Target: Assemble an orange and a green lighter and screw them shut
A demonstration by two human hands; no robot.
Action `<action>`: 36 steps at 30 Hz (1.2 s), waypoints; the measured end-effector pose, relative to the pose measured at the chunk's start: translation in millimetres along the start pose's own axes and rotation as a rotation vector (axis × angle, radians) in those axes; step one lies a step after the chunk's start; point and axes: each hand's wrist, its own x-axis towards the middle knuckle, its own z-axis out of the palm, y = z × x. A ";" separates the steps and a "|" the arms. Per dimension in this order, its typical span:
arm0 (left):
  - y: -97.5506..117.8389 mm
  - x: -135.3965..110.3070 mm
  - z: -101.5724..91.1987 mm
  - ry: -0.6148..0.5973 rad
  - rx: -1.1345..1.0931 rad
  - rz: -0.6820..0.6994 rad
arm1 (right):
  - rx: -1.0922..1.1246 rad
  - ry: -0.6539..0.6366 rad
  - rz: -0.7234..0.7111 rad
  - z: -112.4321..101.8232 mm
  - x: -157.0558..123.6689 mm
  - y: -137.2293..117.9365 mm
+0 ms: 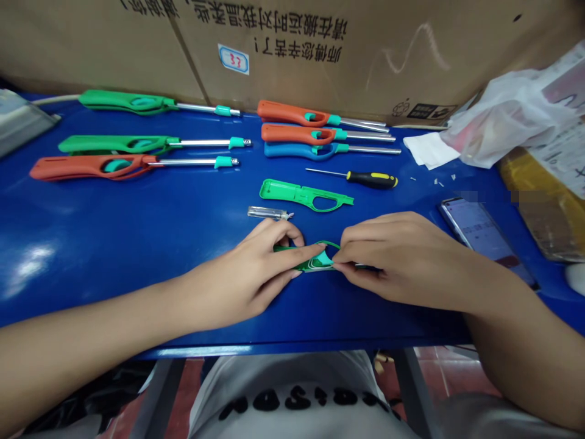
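Observation:
Both my hands close on a green lighter body [315, 261] with a teal trigger, lying on the blue table [137, 244]. My left hand [260, 268] pinches its left end with thumb and fingers. My right hand [402, 259] grips its right end, fingers curled over it. Just behind lies a loose green shell half [304, 195] and a small clear tube part [269, 213]. A black-and-yellow screwdriver [365, 178] lies further back on the right.
Three long lighters [137, 143] lie at the back left, three more [320, 131] at the back centre. Cardboard boxes [292, 49] wall the rear. A phone [484, 235], white plastic bag [503, 116], paper and tiny screws [441, 182] sit to the right.

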 end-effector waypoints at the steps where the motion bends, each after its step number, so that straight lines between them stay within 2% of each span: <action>1: 0.1 0.1 -0.1 -0.001 -0.002 -0.003 | 0.004 -0.001 0.003 -0.2 0.1 -0.2; 9: 1.9 0.4 -1.0 0.013 0.009 -0.002 | -0.005 -0.017 0.009 3.2 0.8 -1.3; 18: 0.2 0.5 -0.5 0.025 0.003 0.008 | -0.171 0.024 -0.116 6.2 -0.2 0.7; 24: 0.8 0.0 -0.4 0.022 0.002 0.018 | -0.175 0.013 -0.103 9.0 0.6 -1.9; 27: 1.2 0.0 -0.6 0.015 0.003 0.017 | -0.065 -0.013 -0.012 9.6 0.6 -1.9; 33: 0.2 -0.2 0.3 0.011 0.042 0.025 | 0.400 0.019 0.242 10.3 8.8 2.3; 36: 0.7 -0.5 0.3 0.001 0.106 0.047 | 0.505 0.014 0.376 12.3 13.1 3.2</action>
